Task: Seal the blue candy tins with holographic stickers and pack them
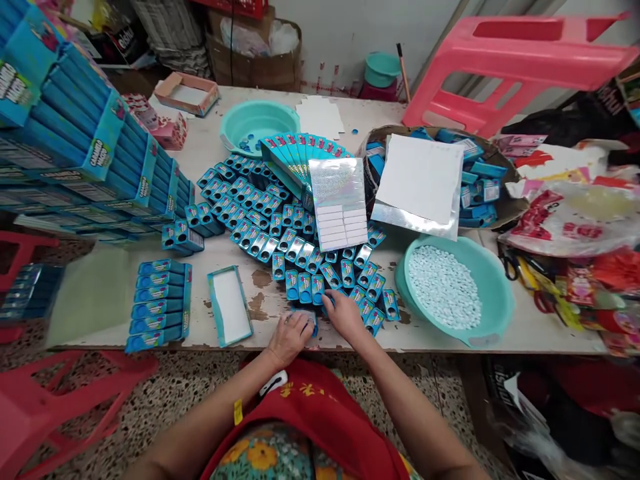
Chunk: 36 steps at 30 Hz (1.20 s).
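Note:
My left hand (293, 335) is closed over a small blue box (311, 319) near the table's front edge; the palm hides most of it. My right hand (345, 315) is just to the right, its fingertips closed at the lower corner of another small blue box (317, 289), which stands in a short row. Beyond both hands, many small blue boxes (255, 240) stand packed together, several with round dark holes on top. A shallow open blue tray (231, 307) with a white inside lies left of my left hand.
A teal basin (493, 313) of white pellets stands right; another teal basin (260, 113) sits behind. Sticker sheets (340, 230) lie over the boxes. Filled blue display boxes (95, 147) are stacked high at left, and a row of blue boxes (157, 300) stands near the front edge.

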Motion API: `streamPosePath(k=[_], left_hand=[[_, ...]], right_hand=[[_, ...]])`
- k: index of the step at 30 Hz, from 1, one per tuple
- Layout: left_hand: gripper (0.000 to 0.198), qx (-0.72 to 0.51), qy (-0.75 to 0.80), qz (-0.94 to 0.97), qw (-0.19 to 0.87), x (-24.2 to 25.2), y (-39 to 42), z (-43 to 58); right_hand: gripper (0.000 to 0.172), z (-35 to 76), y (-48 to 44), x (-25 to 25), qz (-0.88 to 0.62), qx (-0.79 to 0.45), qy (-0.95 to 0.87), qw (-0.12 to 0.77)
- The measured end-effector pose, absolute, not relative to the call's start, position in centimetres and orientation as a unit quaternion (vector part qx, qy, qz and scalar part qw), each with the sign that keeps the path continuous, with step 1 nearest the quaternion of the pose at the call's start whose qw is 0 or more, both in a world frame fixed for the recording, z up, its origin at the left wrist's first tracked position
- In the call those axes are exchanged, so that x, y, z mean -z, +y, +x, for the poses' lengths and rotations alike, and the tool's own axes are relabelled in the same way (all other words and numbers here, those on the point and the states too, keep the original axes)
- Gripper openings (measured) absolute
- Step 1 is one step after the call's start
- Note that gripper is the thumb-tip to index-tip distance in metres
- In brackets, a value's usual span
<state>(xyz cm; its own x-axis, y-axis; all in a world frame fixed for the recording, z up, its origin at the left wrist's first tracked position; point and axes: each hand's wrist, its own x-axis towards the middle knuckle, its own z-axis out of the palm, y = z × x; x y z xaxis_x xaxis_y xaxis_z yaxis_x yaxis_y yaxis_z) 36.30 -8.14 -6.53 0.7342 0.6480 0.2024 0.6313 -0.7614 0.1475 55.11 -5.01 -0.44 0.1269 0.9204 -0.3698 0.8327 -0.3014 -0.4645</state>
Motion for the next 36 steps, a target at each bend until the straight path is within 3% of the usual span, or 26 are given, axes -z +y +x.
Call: streamPosePath(k=[6, 10, 18, 24, 30, 36], left_hand=[[0.03, -0.155, 0.628, 0.755, 0.107, 3.1, -6.8, 32.4], [0.028, -0.154, 0.71, 0.679, 0.103, 3.7, -3.4, 32.0], [0.062, -0.116, 0.695, 0.686, 0.184, 4.2, -3.1, 32.7], [0.051, -0.018, 0.748, 0.647, 0.149, 2.5, -2.3, 32.5], [0.049, -0.066, 0.712, 0.698, 0.034, 0.8, -3.2, 35.0], [0.073, -0.058, 0.681, 0.709, 0.175, 1.4, -2.9, 41.2]], right_hand=[[0.037, 55.4, -3.2, -0.3, -0.713, -0.315, -0.623, -0.071], [0.039, 55.3, -2.6, -0.8, -0.701, -0.313, -0.63, -0.119], [0.038, 55.8, -2.4, -1.0, -0.683, -0.314, -0.647, -0.126], [0.037, 56.0, -2.3, -1.1, -0.678, -0.321, -0.65, -0.123], [0.033, 56.8, -2.0, -1.1, -0.662, -0.343, -0.658, -0.109], [0.028, 57.1, -2.2, -1.6, -0.607, -0.407, -0.678, -0.075]])
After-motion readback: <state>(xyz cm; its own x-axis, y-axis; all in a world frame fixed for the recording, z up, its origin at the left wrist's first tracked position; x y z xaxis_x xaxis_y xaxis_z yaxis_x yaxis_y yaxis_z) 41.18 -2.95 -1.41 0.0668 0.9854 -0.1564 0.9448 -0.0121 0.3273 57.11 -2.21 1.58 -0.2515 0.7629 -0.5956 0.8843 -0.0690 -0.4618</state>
